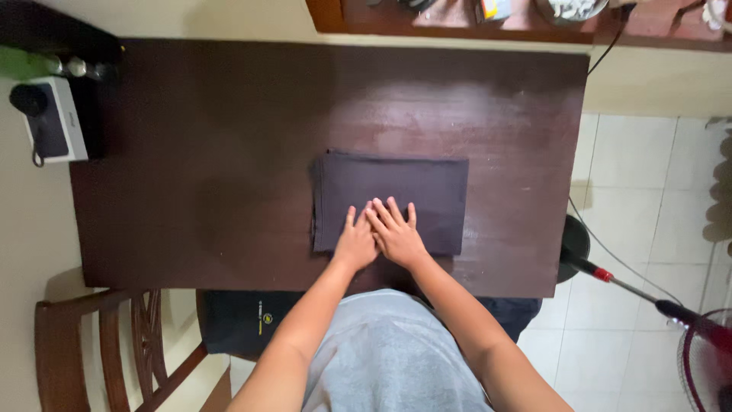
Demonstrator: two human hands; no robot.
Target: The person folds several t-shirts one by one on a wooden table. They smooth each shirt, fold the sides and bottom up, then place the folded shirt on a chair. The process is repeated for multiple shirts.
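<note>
A folded dark cloth (390, 201), rectangular and flat, is seen lying near the middle of a dark brown wooden table (191, 191), slightly toward the near edge where the person stands. Both hands are laid flat on the near half of the cloth, palms down, fingers spread and pointing away from the body. The left hand (355, 243) is placed just left of centre; the right hand (396, 235) is set beside it, with its fingers overlapping the left hand's fingertips a little. Nothing is grasped by either hand: both are held flat and unclenched, only pressed on the fabric. The cloth's edges are lined up fairly squarely with the table, with layered folds visible at the left edge. A grey shirt (389, 351) is seen at the bottom of the view, between the bare forearms. At the table's far left corner a white and black boxy device (52, 120) is seen, with a green object (21, 62) just behind it, too blurred to identify. A wooden chair (91, 343) is seen at lower left, well apart from the cloth, and a dark garment with a small yellow mark (244, 320) is seen below the table's near edge. To the right, on the pale tiled floor (648, 198), a fan's black base (573, 243) and its red-rimmed cage (705, 358) are partly shown.
</note>
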